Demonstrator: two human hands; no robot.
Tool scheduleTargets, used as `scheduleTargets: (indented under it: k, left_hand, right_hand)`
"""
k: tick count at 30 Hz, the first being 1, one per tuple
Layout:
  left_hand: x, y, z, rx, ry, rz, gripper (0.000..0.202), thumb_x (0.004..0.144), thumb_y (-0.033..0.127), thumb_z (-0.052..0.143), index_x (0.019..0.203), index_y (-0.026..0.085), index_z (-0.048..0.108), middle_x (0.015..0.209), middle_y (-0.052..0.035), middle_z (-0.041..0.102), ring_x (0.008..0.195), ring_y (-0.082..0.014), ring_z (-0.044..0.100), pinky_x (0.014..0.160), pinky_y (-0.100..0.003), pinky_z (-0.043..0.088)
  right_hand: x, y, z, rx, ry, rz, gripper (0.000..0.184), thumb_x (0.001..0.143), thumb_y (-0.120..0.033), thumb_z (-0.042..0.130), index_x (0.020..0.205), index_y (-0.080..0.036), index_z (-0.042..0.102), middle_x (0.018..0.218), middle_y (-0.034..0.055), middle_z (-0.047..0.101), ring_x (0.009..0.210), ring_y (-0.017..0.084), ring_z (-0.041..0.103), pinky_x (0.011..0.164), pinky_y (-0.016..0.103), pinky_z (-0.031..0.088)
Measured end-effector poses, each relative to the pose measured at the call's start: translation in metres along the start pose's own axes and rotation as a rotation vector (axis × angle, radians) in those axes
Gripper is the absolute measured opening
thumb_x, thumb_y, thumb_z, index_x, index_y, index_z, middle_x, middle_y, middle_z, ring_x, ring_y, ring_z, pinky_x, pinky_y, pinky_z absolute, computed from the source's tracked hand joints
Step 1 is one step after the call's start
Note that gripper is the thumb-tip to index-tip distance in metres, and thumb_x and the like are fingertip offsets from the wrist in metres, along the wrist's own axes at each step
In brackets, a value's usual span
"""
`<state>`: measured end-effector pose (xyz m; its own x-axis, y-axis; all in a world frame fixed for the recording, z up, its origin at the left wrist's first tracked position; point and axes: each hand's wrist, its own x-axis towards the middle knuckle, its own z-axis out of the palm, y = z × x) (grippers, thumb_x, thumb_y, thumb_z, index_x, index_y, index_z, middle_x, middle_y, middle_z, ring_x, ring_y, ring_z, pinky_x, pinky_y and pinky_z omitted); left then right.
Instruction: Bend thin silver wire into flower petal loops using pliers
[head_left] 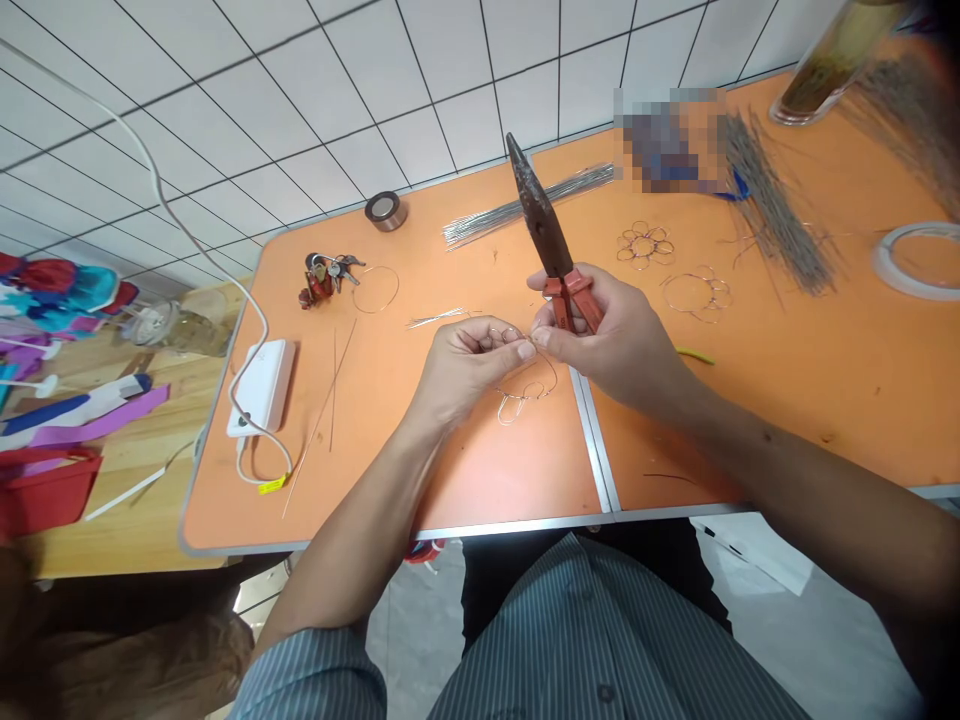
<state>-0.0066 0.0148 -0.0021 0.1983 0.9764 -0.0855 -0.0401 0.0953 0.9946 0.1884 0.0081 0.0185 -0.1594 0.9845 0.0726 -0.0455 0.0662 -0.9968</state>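
Observation:
My left hand (pixel 478 360) pinches a thin wire ring (pixel 553 385) that has small wire loops along it, held low over the orange table. Close beside it, my right hand (pixel 600 325) keeps a pair of pliers (pixel 551 235) with red handles in its palm, the dark jaws pointing up and away. The right thumb and fingertips also meet at the wire ring, near the left thumb. Part of the ring is hidden behind the fingers. Two finished-looking wire flower shapes, a round one (pixel 645 245) and a larger one (pixel 697 293), lie to the right.
Bundles of straight wire, one silvery (pixel 532 205) and one grey (pixel 780 205), lie toward the back. A tape roll (pixel 385 211), keys (pixel 334 272) and a white power bank (pixel 262 388) with a cable sit at left. A glass (pixel 829 70) and a clear ring-shaped roll (pixel 922 262) are at right.

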Motion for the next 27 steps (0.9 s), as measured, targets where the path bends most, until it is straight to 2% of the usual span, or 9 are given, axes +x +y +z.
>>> scheduleTargets:
  k: [3,7,10,17,21,27]
  left_hand:
    - [0.001,-0.001,-0.001,-0.011,0.013,-0.012,0.041,0.063,0.041,0.106,0.069,0.019,0.072,0.054,0.0054,0.056,0.044,-0.0058,0.039,0.043,-0.024,0.027]
    - [0.002,-0.001,-0.001,-0.027,0.014,-0.026,0.043,0.063,0.042,0.106,0.069,0.019,0.070,0.055,0.0054,0.056,0.044,-0.0057,0.038,0.043,-0.024,0.025]
    - [0.003,-0.002,-0.002,-0.018,0.011,-0.027,0.045,0.063,0.045,0.106,0.069,0.019,0.069,0.056,0.0051,0.056,0.045,-0.0056,0.038,0.044,-0.024,0.025]
    - [0.003,-0.003,-0.003,-0.085,-0.078,-0.030,0.038,0.064,0.038,0.106,0.084,0.023,0.077,0.061,0.0064,0.055,0.047,-0.0062,0.040,0.046,-0.025,0.029]
    - [0.002,0.000,-0.002,-0.084,-0.061,-0.052,0.038,0.062,0.036,0.105,0.079,0.022,0.075,0.063,0.0050,0.061,0.047,-0.0060,0.040,0.045,-0.025,0.028]
    - [0.003,0.001,-0.001,-0.083,-0.063,-0.072,0.035,0.061,0.032,0.104,0.075,0.021,0.074,0.063,0.0049,0.060,0.046,-0.0051,0.038,0.044,-0.025,0.025]
  right_hand:
    - [-0.003,0.002,0.001,-0.078,0.037,-0.054,0.036,0.085,-0.021,0.078,0.119,-0.023,0.069,0.089,-0.0006,0.068,0.078,0.016,0.065,0.070,0.033,0.055]
    - [-0.007,0.006,0.001,-0.174,0.021,-0.125,0.041,0.088,-0.020,0.076,0.128,-0.026,0.069,0.093,-0.0002,0.070,0.078,0.018,0.066,0.073,0.036,0.055]
    - [-0.008,0.008,0.001,-0.244,0.031,-0.149,0.039,0.089,-0.019,0.075,0.126,-0.027,0.070,0.091,-0.0012,0.070,0.076,0.018,0.064,0.074,0.036,0.054]
    - [-0.002,0.004,-0.001,-0.071,0.051,-0.059,0.032,0.085,-0.019,0.078,0.116,-0.024,0.069,0.087,-0.0006,0.065,0.078,0.018,0.065,0.069,0.033,0.053]
    - [-0.001,0.000,-0.002,-0.018,0.025,-0.014,0.031,0.082,-0.018,0.077,0.110,-0.024,0.065,0.083,-0.0015,0.064,0.073,0.016,0.061,0.063,0.031,0.051]
    - [-0.001,-0.003,-0.002,-0.003,0.030,0.005,0.030,0.081,-0.018,0.077,0.108,-0.024,0.065,0.081,-0.0018,0.063,0.069,0.014,0.056,0.058,0.029,0.048]
